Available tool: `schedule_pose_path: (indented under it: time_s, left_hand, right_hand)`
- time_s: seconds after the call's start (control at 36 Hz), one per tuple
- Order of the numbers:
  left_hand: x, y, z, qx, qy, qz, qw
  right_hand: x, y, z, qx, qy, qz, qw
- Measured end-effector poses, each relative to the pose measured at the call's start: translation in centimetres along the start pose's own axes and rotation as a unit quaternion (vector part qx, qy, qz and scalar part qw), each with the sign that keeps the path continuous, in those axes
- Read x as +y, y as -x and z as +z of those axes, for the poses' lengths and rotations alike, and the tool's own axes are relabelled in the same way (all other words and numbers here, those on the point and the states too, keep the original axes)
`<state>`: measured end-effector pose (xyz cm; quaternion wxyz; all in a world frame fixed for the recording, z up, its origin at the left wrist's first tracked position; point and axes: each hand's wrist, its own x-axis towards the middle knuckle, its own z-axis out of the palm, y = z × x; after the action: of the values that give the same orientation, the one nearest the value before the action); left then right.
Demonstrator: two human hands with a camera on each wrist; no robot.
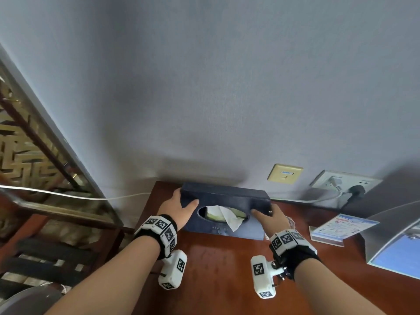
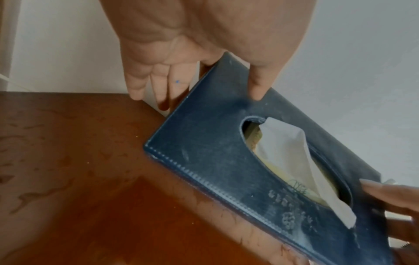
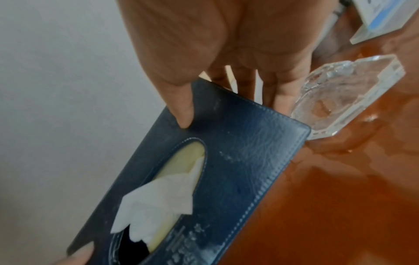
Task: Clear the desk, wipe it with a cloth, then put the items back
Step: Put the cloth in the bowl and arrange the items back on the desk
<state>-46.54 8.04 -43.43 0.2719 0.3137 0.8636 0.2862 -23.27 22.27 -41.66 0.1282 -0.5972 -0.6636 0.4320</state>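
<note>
A dark blue leather tissue box [image 1: 218,194] sits at the back of the brown wooden desk [image 1: 216,269], close to the wall, with its opening face turned toward me. A white tissue [image 1: 229,218] sticks out of the oval opening. My left hand [image 1: 181,204] grips the box's left end, thumb on the face and fingers down the side. My right hand [image 1: 270,217] grips the right end the same way. In the wrist views the left hand [image 2: 181,75] and right hand [image 3: 226,75] each hold an end of the tissue box [image 2: 215,152] [image 3: 249,161]. I cannot tell whether it is lifted off the desk.
A clear glass ashtray [image 3: 340,100] stands just right of the box. Further right are an acrylic sign stand [image 1: 341,226] and a grey device with a blue screen [image 1: 391,235]. Wall sockets [image 1: 345,183] with a plug and cables lie behind. The desk's left edge drops beside a wooden chair [image 1: 56,223].
</note>
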Motion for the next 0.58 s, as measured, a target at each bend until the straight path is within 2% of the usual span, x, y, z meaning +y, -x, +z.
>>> schedule_pose_path:
  time_s: [0.11, 0.22, 0.28, 0.39, 0.44, 0.58]
  left_hand:
    - [0.4, -0.3, 0.4, -0.022, -0.066, -0.017, 0.997]
    - [0.8, -0.7, 1.0, -0.034, -0.099, -0.006, 0.994]
    - [1.0, -0.7, 1.1, -0.066, -0.142, 0.015, 0.988]
    - [0.8, -0.8, 1.5, -0.131, -0.211, 0.002, 0.969]
    - [0.5, -1.3, 2.0, -0.12, -0.227, -0.003, 0.967]
    - [0.0, -2.6, 3.3, -0.08, -0.231, -0.022, 0.969]
  right_hand:
    - [0.0, -0.5, 0.4, -0.013, 0.043, 0.015, 0.999]
    - [0.0, -0.5, 1.4, -0.045, 0.034, 0.037, 0.998]
    - [0.0, -0.4, 1.9, -0.057, 0.058, 0.023, 0.996]
    - [-0.2, -0.6, 2.6, -0.111, 0.134, -0.007, 0.985]
    - [-0.2, -0.9, 2.9, -0.119, 0.162, 0.007, 0.98]
    - [-1.0, -1.8, 3.9, -0.063, 0.17, 0.006, 0.983]
